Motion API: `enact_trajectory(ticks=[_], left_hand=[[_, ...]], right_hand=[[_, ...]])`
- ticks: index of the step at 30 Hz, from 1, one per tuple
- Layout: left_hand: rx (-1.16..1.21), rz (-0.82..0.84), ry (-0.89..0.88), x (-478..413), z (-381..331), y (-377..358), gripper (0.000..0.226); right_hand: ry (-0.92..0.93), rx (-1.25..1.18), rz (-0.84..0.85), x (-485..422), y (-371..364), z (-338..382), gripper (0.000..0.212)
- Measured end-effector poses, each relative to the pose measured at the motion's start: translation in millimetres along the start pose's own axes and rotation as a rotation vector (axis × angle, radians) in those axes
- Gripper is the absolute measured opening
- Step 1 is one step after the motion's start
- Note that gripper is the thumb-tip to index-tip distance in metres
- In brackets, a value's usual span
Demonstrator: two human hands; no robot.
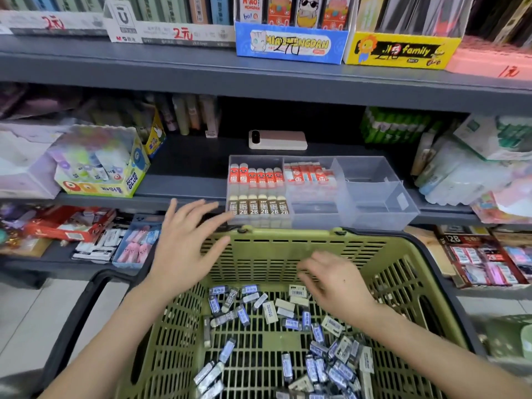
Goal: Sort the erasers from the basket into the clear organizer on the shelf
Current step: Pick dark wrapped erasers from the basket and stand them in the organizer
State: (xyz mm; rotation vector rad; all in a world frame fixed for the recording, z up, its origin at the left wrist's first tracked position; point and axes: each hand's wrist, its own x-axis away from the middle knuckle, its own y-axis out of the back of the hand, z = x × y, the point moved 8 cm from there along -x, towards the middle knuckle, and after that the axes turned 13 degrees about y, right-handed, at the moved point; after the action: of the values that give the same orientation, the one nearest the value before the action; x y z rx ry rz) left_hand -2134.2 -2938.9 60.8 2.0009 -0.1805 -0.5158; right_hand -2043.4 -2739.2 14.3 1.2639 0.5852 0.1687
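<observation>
Okay, your left hand [187,246] and right hand [334,280] are empty, fingers spread. Pinch matching erasers [270,312] from the basket [290,234]; fill the empty right compartment of the organizer [374,197].

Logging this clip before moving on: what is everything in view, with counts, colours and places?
basket: one, green, below the middle shelf
loose erasers: many, blue, grey and white, on the basket floor
clear organizer: one, transparent, front of the middle shelf
red erasers: six, back-left compartment; more in the back-middle one
brown 2B erasers: six, front-left compartment
phone-like device: one, pale pink, behind the organizer
glue box: one, yellow-green, middle shelf, left
blue display box: one, top shelf
yellow display box: one, top shelf
left hand: empty, fingers spread, at the basket's far rim
right hand: empty, inside the basket above the erasers
</observation>
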Motion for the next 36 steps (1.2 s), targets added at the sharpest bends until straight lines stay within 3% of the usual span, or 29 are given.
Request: enact_trajectory(ticks=[3,6,11,16,19,22,26,28,33,36], left_hand=[[-0.028,0.025,0.091,23.7,20.8,4.9,0.05],[-0.083,0.082,0.113,46.1,29.6,5.3,0.05],[-0.115,0.143,0.16,79.8,48.3,10.9,0.055],[0.008,0.12,0.267,98.0,64.8,20.2,0.056],[0.04,0.103,0.267,97.0,64.1,20.3,0.049],[0.031,0.104,0.264,97.0,64.7,19.7,0.046],[0.03,0.114,0.279,96.5,65.2,19.3,0.047],[0.034,0.112,0.28,96.4,64.1,19.8,0.046],[0.059,0.124,0.296,96.7,63.6,20.6,0.044],[0.069,0.13,0.313,96.9,63.4,21.0,0.042]], right_hand=[[-0.241,-0.11,0.275,29.7,-52.0,-13.3,0.024],[-0.267,-0.23,0.427,38.5,-93.7,3.1,0.029],[-0.218,-0.465,0.457,15.9,-149.6,66.8,0.035],[-0.491,-0.549,0.448,-2.3,-199.9,92.7,0.032],[-0.577,-0.44,0.427,-6.9,-214.7,98.9,0.036],[-0.526,-0.186,0.345,-14.9,-210.3,96.9,0.047],[-0.455,-0.046,0.403,-11.4,-215.2,88.0,0.072],[-0.43,-0.039,0.436,-8.5,-219.2,87.7,0.07],[-0.364,-0.092,0.45,-5.2,-220.0,88.3,0.042],[-0.351,-0.155,0.433,-2.0,-221.6,88.2,0.045]])
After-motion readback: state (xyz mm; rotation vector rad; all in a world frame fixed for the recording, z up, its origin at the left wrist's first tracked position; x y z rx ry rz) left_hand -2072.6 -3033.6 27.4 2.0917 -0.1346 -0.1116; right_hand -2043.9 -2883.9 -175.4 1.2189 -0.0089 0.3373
